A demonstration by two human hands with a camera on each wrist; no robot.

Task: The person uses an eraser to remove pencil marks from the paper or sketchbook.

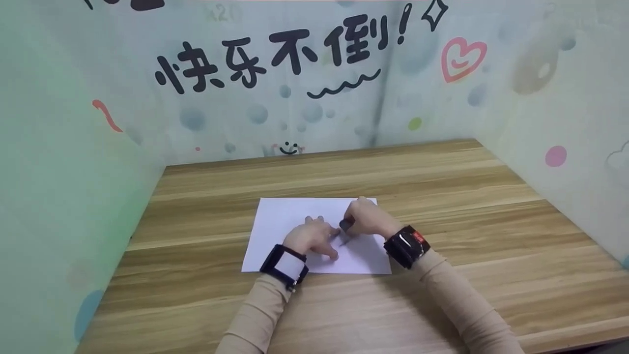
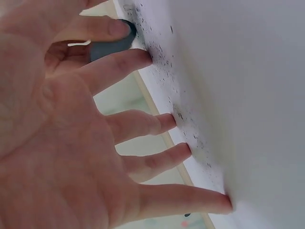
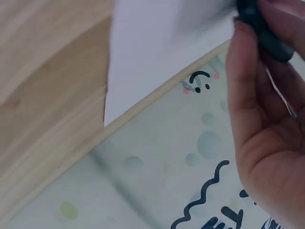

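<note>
Sleeves nearest me led to both hands on the paper, mid-desk. My left hand pressed it flat, fingers spread; my right hand pinched a dark eraser, mid-rub I judged. Next: short strokes, paper held steady.

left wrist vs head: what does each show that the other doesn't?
Only the left wrist view shows dark specks scattered on the paper near the left hand's fingertips, which are spread and touching the sheet.

Only the head view shows the wooden table, the whole sheet's outline, both wrist cameras, and the black lettering on the wall.

Both show the left hand on the paper and the dark object that the right hand grips.
</note>
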